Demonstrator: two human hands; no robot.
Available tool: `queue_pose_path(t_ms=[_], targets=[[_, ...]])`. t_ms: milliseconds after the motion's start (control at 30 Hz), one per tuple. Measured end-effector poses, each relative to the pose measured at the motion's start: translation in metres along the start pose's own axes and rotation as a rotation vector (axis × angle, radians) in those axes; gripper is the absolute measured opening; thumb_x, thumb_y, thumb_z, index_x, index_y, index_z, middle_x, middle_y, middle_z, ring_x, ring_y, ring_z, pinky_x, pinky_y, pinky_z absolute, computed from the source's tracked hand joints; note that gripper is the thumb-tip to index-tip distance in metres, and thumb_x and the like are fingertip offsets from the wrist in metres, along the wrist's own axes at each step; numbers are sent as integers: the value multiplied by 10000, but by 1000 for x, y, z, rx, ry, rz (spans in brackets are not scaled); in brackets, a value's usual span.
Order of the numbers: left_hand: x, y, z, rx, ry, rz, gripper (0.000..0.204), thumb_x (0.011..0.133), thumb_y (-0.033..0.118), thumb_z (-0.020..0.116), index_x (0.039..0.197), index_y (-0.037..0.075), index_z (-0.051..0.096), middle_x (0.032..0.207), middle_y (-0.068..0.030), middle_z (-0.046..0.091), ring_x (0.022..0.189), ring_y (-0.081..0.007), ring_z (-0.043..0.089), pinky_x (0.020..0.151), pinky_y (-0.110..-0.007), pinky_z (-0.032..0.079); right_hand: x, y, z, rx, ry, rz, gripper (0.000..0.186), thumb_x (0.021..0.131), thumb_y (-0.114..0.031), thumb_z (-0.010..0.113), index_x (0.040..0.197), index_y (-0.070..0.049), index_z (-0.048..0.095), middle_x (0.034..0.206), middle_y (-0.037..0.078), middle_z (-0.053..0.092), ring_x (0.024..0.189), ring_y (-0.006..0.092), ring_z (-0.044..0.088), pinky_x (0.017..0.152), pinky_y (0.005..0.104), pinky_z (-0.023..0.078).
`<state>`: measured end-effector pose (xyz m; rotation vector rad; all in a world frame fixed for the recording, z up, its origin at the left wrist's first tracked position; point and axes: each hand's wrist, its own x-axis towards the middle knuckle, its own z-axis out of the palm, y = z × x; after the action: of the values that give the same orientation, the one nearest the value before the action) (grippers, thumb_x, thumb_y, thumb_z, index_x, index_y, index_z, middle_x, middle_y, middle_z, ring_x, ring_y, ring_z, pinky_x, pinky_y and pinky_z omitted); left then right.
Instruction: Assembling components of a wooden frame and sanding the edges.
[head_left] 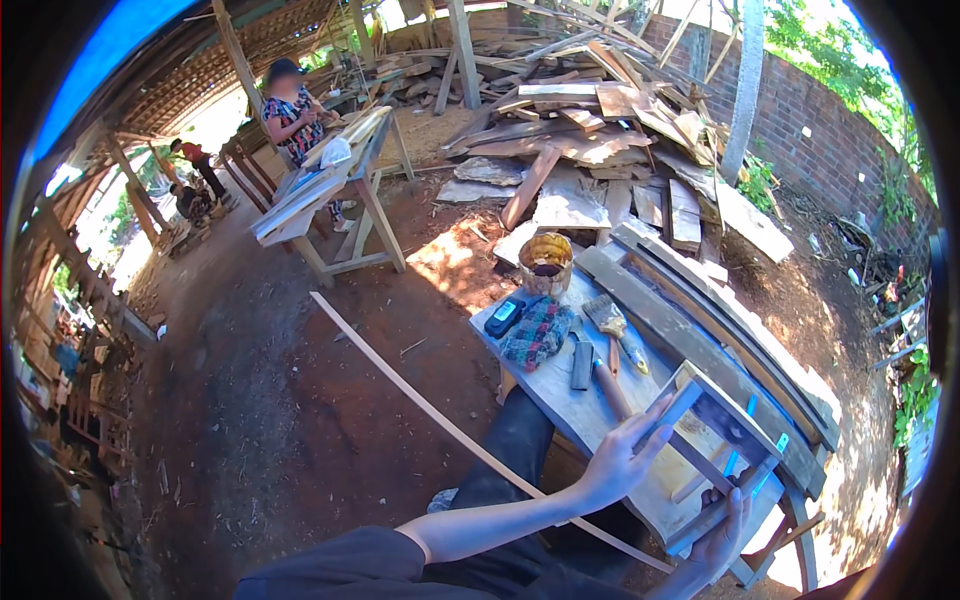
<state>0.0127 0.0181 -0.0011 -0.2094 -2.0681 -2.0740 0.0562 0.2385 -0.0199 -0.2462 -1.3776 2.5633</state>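
Observation:
Over the work table's right side, a small wooden frame point(735, 421) with dark inner faces sits tilted between my hands. My left hand point(622, 462) has its thumb and fingers around the frame's left bar. At the frame's near lower corner, my right hand point(722, 538) grips the wood, its fingers partly hidden. Beyond my left hand lie a wide paintbrush point(606, 316), a grey rectangular block point(582, 366) and a checked cloth point(537, 334). A small dark blue device point(504, 317) is beside the cloth, in front of a stained bucket point(546, 262).
Long dark planks point(690, 335) lie along the table's point(540, 375) far right side. A thin wooden strip point(430, 400) slants across my legs. Behind rises a large pile of boards point(580, 130). A person point(290, 125) stands at another wooden table point(330, 175), far left.

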Motion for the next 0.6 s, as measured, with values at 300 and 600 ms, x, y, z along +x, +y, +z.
queue_pose_path(t_ms=[300, 600], targets=[[2, 0, 1, -12, -27, -22, 521, 1081, 253, 560, 1537, 29, 445, 1426, -192, 600, 1312, -206, 571, 1097, -348, 452, -1, 1, 6, -51, -33, -75, 447, 957, -181, 681, 1318, 11, 500, 995, 58, 551, 826, 142, 520, 721, 294, 411], [2, 1, 0, -32, -6, -3, 511, 1085, 249, 548, 1541, 43, 444, 1473, -180, 566, 1359, -227, 538, 1120, -360, 437, 7, 10, -15, -65, -101, -96, 461, 1012, -196, 641, 1394, 11, 488, 1089, 64, 562, 911, 138, 510, 823, 328, 429]])
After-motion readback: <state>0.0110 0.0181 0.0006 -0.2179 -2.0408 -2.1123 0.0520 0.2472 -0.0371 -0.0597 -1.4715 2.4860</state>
